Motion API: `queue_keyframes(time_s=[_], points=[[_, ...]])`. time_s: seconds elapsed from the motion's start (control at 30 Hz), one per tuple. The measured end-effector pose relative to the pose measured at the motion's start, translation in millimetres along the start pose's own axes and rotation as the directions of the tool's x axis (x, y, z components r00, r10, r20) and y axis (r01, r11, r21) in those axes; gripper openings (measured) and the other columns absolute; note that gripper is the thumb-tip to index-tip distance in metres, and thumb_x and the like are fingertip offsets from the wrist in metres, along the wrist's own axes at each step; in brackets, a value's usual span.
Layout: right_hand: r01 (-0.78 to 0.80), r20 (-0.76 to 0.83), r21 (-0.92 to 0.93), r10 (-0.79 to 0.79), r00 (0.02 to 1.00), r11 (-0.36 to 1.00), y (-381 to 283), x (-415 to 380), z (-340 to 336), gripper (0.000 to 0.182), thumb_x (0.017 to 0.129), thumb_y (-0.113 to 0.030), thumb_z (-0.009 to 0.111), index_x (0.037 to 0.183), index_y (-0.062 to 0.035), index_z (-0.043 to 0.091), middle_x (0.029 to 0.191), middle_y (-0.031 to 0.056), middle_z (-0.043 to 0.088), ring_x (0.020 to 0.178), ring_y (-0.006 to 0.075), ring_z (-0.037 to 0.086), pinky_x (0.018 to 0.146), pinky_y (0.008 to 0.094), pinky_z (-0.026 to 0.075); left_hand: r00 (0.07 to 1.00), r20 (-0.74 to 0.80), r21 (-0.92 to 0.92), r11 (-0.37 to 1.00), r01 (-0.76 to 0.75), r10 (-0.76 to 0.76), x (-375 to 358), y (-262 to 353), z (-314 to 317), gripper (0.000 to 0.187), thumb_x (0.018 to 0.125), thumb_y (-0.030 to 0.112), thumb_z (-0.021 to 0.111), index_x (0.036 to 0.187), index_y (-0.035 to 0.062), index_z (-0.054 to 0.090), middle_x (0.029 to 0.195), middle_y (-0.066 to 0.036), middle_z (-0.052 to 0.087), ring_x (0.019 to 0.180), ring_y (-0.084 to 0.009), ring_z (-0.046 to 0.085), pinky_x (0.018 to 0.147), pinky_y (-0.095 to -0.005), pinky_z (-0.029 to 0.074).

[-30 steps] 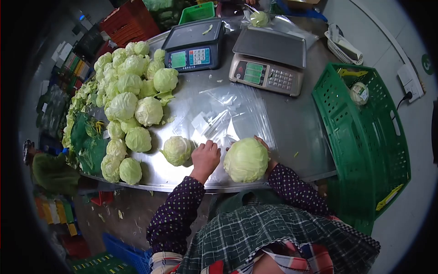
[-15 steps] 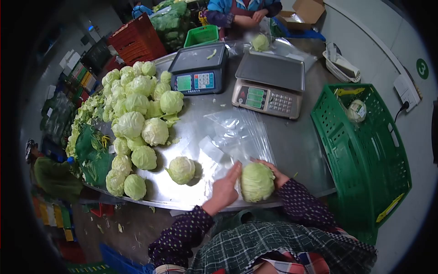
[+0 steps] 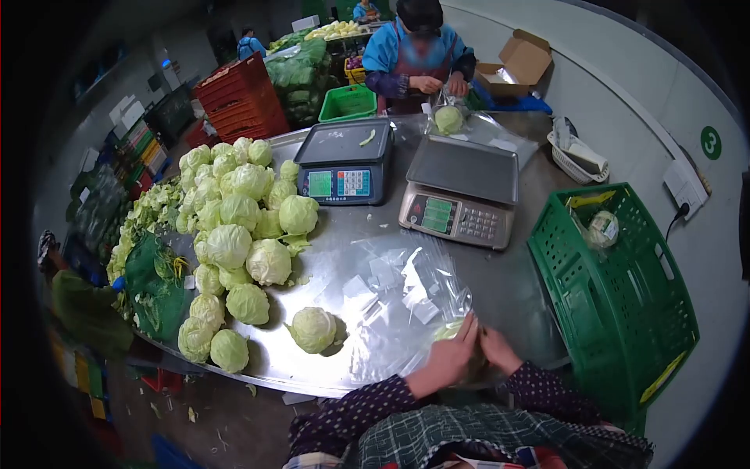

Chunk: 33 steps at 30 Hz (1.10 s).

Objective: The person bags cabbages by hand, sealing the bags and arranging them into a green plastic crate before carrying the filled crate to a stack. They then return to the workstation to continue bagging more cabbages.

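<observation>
A pale green cabbage (image 3: 448,331) lies at the table's front edge, mostly hidden beneath my hands and inside a clear plastic bag (image 3: 462,301). My left hand (image 3: 448,364) presses over it from the left, fingers close together on the plastic. From the right, my right hand (image 3: 498,351) closes on the bag, its fingertips almost meeting the left ones. To the left of the hands lie a stack of flat clear bags (image 3: 398,328) and several white paper slips (image 3: 418,297). A single loose cabbage (image 3: 312,330) sits farther left.
A heap of cabbages (image 3: 238,211) covers the left side. Two scales, one dark (image 3: 344,168) and one silver (image 3: 461,191), stand at the back. A green crate (image 3: 625,305) is on the right with a wrapped cabbage inside. Opposite, a co-worker (image 3: 418,66) handles a bagged cabbage.
The cabbage between my hands was bare and fully visible; now plastic covers it and my hands have come together over it. More paper slips show. The view has tilted up.
</observation>
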State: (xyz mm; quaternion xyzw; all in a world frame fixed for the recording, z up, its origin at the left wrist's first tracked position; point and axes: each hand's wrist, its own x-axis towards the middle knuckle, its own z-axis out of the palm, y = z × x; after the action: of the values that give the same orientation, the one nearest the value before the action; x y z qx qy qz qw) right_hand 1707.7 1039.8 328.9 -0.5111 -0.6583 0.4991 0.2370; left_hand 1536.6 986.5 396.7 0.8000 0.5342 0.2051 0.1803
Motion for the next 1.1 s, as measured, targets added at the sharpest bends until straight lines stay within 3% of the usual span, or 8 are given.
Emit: queue_keyframes(time_s=[0.07, 0.2, 0.27, 0.43, 0.53, 0.6, 0.73, 1.1], points=[[0.286, -0.182, -0.201, -0.323, 0.929, 0.937, 0.2, 7.9, -2.0, 0.041, 0.097, -0.037, 0.040, 0.115, -0.0033, 0.056, 0.076, 0.0103, 0.063, 0.059, 0.0161, 0.063, 0.049, 0.0256, 0.048, 0.999, 0.003, -0.004, 0.999, -0.054, 0.054, 13.9, 0.5, -0.7, 0.093, 0.060, 0.006, 0.065, 0.143, 0.0011, 0.025, 0.149, -0.018, 0.028, 0.066, -0.0330, 0.064, 0.055, -0.0376, 0.051], [-0.462, 0.095, 0.037, 0.457, 0.884, 0.886, -64.0, -10.1, -29.4, 0.035, 0.091, -0.031, 0.052, 0.110, -0.0017, 0.057, 0.078, 0.0185, 0.065, 0.071, 0.0273, 0.066, 0.060, 0.0398, 0.049, 0.995, 0.094, -0.071, 0.997, 0.021, -0.015, 23.3, -10.5, -28.2, 0.090, 0.062, 0.010, 0.065, 0.143, 0.0010, 0.025, 0.149, -0.016, 0.028, 0.074, -0.0328, 0.065, 0.061, -0.0394, 0.052], [0.121, -0.103, -0.332, -0.163, 0.981, 0.936, -8.3, 7.2, -10.8, 0.043, 0.085, -0.030, 0.062, 0.116, -0.0027, 0.054, 0.085, 0.0183, 0.064, 0.074, 0.0299, 0.064, 0.063, 0.0393, 0.048, 0.971, 0.073, -0.060, 0.973, -0.225, 0.229, 19.3, -16.2, 2.5, 0.090, 0.063, 0.010, 0.065, 0.143, 0.0009, 0.025, 0.149, -0.015, 0.028, 0.074, -0.0334, 0.065, 0.061, -0.0399, 0.052], [-0.133, -0.403, -0.663, -0.201, 0.893, 0.737, -73.9, 38.5, -2.7, 0.039, 0.077, -0.031, 0.071, 0.103, -0.0029, 0.061, 0.082, 0.0143, 0.064, 0.074, 0.0323, 0.063, 0.066, 0.0386, 0.048, 0.945, 0.072, 0.057, 0.944, -0.324, 0.320, 1.9, -16.9, -39.7, 0.069, 0.066, 0.009, 0.059, 0.132, -0.0012, 0.043, 0.140, -0.017, 0.042, 0.062, -0.0282, 0.060, 0.055, -0.0358, 0.050], [0.207, -0.291, -0.846, -0.751, 0.593, 0.491, -73.6, 48.2, 5.3, 0.035, 0.077, -0.031, 0.072, 0.098, -0.0034, 0.065, 0.072, 0.0120, 0.062, 0.069, 0.0267, 0.063, 0.062, 0.0347, 0.047, 0.797, 0.091, 0.226, 0.767, -0.600, 0.596, -26.2, -54.9, -45.6, 0.041, 0.071, 0.015, 0.058, 0.108, -0.0008, 0.059, 0.125, -0.015, 0.052, 0.064, -0.0248, 0.059, 0.057, -0.0339, 0.050], [0.196, -0.264, -0.286, -0.273, 0.925, 0.938, -28.0, 62.4, 18.1, 0.031, 0.079, -0.032, 0.072, 0.092, -0.0044, 0.068, 0.069, 0.0111, 0.063, 0.062, 0.0196, 0.060, 0.056, 0.0323, 0.046, 0.786, 0.282, 0.222, 0.759, -0.612, 0.551, -40.1, -60.8, -55.9, 0.018, 0.074, 0.017, 0.055, 0.084, 0.0023, 0.060, 0.103, -0.012, 0.056, 0.067, -0.0220, 0.058, 0.058, -0.0330, 0.050], [0.059, -0.278, -0.224, -0.122, 0.953, 0.973, -53.8, 64.4, 22.1, 0.029, 0.080, -0.036, 0.070, 0.088, -0.0073, 0.070, 0.073, 0.0167, 0.064, 0.065, 0.0296, 0.062, 0.061, 0.0361, 0.049, 0.897, 0.272, 0.277, 0.865, -0.419, 0.348, -63.0, -59.9, -56.7, 0.013, 0.075, 0.016, 0.055, 0.077, 0.0036, 0.057, 0.087, -0.011, 0.054, 0.066, -0.0242, 0.060, 0.056, -0.0369, 0.049], [0.318, -0.006, -0.432, -0.356, 0.935, 0.844, -174.5, 15.7, -19.0, 0.021, 0.084, -0.025, 0.060, 0.091, -0.0074, 0.067, 0.078, 0.0175, 0.065, 0.071, 0.0320, 0.064, 0.065, 0.0385, 0.050, 0.852, -0.270, 0.045, 0.890, -0.453, 0.448, -58.8, -71.2, -163.2, 0.015, 0.070, 0.010, 0.066, 0.071, 0.0074, 0.052, 0.065, -0.008, 0.048, 0.053, -0.0235, 0.054, 0.044, -0.0356, 0.042]])
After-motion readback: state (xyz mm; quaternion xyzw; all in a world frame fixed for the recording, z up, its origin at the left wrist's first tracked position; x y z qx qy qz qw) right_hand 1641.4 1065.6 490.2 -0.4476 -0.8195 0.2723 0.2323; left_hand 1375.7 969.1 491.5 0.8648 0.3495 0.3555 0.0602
